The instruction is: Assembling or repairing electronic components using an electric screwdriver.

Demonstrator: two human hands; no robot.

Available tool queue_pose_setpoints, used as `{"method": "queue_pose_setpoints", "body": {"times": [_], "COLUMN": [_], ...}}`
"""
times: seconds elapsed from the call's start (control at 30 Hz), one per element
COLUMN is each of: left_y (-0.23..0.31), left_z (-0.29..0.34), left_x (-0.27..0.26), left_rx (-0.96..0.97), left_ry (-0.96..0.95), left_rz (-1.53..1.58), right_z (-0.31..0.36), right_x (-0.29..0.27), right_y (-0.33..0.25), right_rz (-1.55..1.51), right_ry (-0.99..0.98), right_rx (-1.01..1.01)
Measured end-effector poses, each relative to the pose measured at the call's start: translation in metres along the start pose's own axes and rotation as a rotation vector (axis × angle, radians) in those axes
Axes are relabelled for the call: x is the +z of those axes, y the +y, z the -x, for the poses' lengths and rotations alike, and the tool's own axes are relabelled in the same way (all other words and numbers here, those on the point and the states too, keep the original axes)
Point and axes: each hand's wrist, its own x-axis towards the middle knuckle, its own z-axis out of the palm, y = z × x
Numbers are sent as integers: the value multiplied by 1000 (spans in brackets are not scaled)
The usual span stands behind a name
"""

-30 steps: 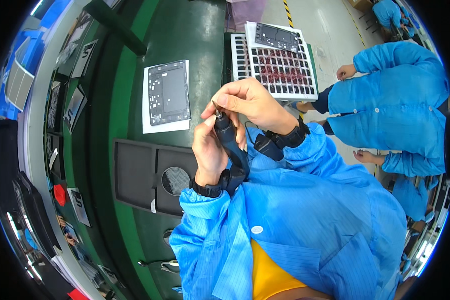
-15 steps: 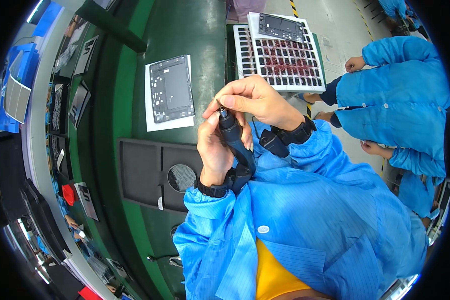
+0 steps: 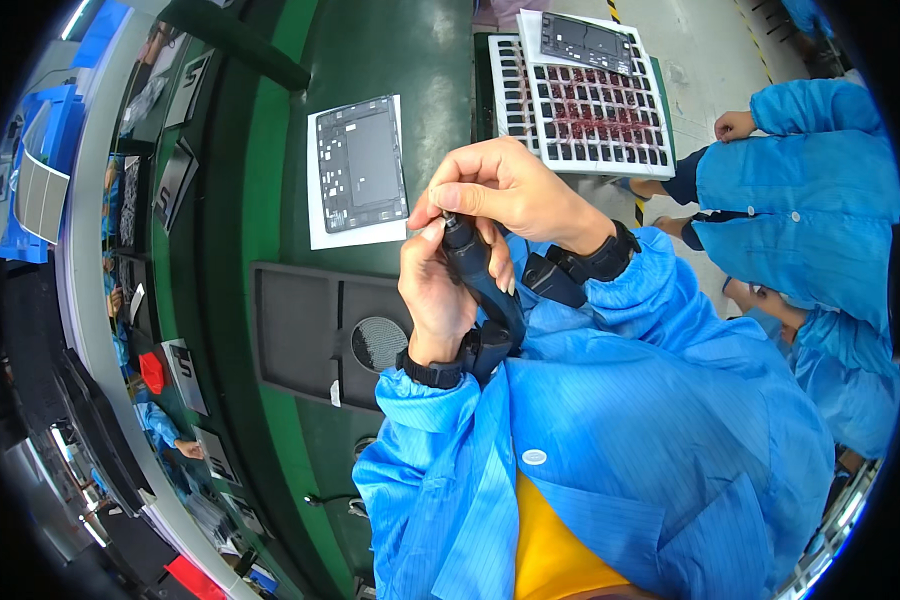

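Note:
A dark electric screwdriver (image 3: 475, 262) is held upright in front of my chest, its tip pointing away from me. My left hand (image 3: 436, 300) is closed round its body, fingers wrapped behind it. Over the tip, my right hand (image 3: 515, 195) pinches with thumb and forefinger at the metal bit end (image 3: 451, 217); the bit itself is mostly hidden by the fingers. Beyond my hands, to the left, a dark tablet-like housing (image 3: 375, 165) lies on a white sheet (image 3: 360, 236) on the green bench.
A black tray (image 3: 295, 330) with a round mesh-like dish (image 3: 379, 344) sits left of my left wrist. At the far right stands a stack of white trays (image 3: 655, 140) of small black parts with red wires, another housing (image 3: 585, 42) on top. Co-workers in blue coats (image 3: 795, 205) stand at right.
The view has shifted a little, so the bench things appear further right. Both hands keep the same grip on the screwdriver and its tip. A co-worker's arm has come into sight at lower left.

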Motion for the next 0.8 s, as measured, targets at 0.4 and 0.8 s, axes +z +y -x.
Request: {"method": "queue_pose_setpoints", "body": {"times": [0.4,0.8], "left_y": [6,-6], "left_z": [-3,-21], "left_x": [-8,-24], "left_rx": [-25,-30], "left_ry": [81,62], "left_rz": [133,244], "right_z": [-12,-20], "right_x": [13,7], "right_y": [-1,1], "right_rz": [2,52], "right_ry": [140,198], "right_rx": [100,207]}}
